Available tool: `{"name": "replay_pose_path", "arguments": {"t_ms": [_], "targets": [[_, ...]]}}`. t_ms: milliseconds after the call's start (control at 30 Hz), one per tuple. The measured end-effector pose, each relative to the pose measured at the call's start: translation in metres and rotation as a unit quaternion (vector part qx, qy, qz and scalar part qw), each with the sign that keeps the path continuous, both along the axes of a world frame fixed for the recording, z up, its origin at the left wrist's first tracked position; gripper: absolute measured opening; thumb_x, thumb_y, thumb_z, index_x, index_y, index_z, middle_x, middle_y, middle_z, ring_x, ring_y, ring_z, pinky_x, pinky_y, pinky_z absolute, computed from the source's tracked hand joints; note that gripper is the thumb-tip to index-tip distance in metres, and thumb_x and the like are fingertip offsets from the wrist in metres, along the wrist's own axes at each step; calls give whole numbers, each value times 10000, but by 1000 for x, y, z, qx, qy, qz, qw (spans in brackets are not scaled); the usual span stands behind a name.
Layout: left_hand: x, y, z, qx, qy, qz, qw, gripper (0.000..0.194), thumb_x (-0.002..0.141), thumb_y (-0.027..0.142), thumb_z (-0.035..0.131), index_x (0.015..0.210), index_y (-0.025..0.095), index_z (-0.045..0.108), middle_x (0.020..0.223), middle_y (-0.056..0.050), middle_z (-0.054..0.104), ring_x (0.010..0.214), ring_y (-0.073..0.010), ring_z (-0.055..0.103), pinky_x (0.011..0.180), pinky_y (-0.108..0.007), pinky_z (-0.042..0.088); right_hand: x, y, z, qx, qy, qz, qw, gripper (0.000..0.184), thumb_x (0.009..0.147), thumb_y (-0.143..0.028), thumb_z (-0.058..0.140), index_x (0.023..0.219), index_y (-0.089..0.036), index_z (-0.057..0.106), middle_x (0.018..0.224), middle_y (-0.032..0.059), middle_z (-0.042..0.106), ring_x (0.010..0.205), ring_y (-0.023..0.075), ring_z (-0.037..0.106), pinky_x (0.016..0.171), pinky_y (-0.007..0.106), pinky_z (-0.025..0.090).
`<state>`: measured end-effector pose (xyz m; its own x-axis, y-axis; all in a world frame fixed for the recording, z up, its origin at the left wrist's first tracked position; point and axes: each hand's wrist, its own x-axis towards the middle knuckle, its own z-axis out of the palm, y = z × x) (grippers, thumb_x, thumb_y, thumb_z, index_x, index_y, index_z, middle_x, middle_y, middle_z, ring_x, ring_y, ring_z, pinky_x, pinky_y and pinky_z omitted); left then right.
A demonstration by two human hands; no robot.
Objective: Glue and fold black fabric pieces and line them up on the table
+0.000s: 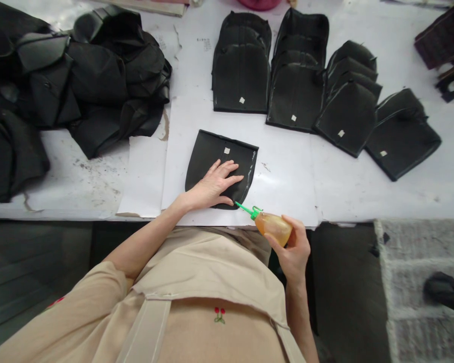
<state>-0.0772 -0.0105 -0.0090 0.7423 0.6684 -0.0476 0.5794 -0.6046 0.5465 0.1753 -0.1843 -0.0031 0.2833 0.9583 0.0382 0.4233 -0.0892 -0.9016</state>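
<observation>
A black leather-like panel, with a small white tag near its straight far edge, lies on the white table in front of me. My left hand rests flat on the panel, fingers spread. In my right hand is a glue bottle with amber liquid inside and a green nozzle. The nozzle tip meets the panel's rounded near edge, close to my left thumb. A shiny wet-looking line runs along the panel's right edge.
Overlapping stacks of similar black panels lie at the back, from the middle to the right. A heap of loose black pieces covers the left of the white table. A grey textured surface is at lower right.
</observation>
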Motion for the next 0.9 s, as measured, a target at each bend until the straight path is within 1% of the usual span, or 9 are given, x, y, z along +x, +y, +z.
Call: {"name": "replay_pose_path", "arguments": {"t_ms": [267, 333, 400, 500, 567, 633, 700, 800, 900], "targets": [[1, -1, 2, -2, 13, 3, 1000, 726, 754, 307, 851, 1400, 194, 540, 1579, -201, 381, 1513, -356, 272, 1229, -613, 181, 16, -5, 2, -22, 6, 20, 1000, 535, 727, -324, 866, 1204, -245, 638, 1151, 72, 637, 1057, 255, 635, 852, 383, 576], [3, -2, 5, 12, 39, -2, 999, 725, 768, 332, 841, 1405, 166, 537, 1572, -221, 382, 1510, -359, 275, 1229, -594, 194, 17, -7, 3, -21, 26, -6, 999, 539, 711, -331, 873, 1191, -240, 647, 1155, 73, 639, 1061, 259, 637, 873, 394, 575], [6, -1, 9, 34, 71, -9, 997, 729, 781, 368, 830, 1411, 148, 537, 1561, -233, 392, 1497, -369, 296, 1220, -577, 218, 16, -7, 3, -17, 56, -56, 997, 553, 691, -348, 880, 1181, -233, 650, 1160, 72, 643, 1043, 259, 646, 867, 395, 580], [15, 1, 16, 79, 112, -12, 990, 717, 783, 431, 819, 1388, 144, 564, 1521, -237, 438, 1438, -397, 369, 1157, -563, 307, 14, -5, 2, -3, 124, -132, 983, 555, 728, -420, 832, 1201, -221, 620, 1134, 74, 648, 929, 237, 670, 730, 348, 588], [24, 4, 19, 107, 134, -4, 985, 694, 775, 468, 817, 1350, 150, 595, 1471, -235, 484, 1373, -412, 424, 1074, -548, 375, 13, -3, 2, 6, 177, -140, 974, 562, 806, -524, 725, 1242, -202, 576, 1106, 94, 642, 847, 225, 672, 600, 298, 553], [34, 8, 20, 125, 148, 8, 981, 667, 774, 500, 807, 1316, 162, 618, 1419, -228, 520, 1304, -410, 465, 997, -524, 411, 12, -4, 2, 13, 204, -139, 969, 599, 839, -596, 649, 1266, -188, 551, 1095, 113, 633, 818, 224, 668, 542, 275, 522], [42, 10, 18, 137, 150, 25, 979, 648, 788, 532, 783, 1303, 170, 627, 1385, -222, 538, 1258, -399, 483, 953, -507, 418, 11, -7, 3, 13, 180, -160, 970, 598, 802, -561, 720, 1249, -192, 573, 1110, 107, 632, 858, 224, 666, 600, 291, 549], [48, 11, 11, 149, 137, 48, 978, 662, 807, 563, 751, 1326, 175, 616, 1386, -219, 534, 1256, -398, 470, 946, -506, 405, 8, -15, 5, 6, 104, -195, 975, 574, 715, -389, 856, 1210, -219, 620, 1135, 72, 634, 957, 227, 660, 787, 349, 583], [48, 10, 7, 151, 128, 54, 979, 684, 813, 567, 742, 1358, 180, 596, 1409, -219, 520, 1283, -403, 449, 961, -514, 392, 4, -20, 5, 15, 56, -186, 981, 566, 707, -337, 871, 1207, -231, 625, 1141, 58, 614, 1011, 237, 649, 864, 390, 581]]}}
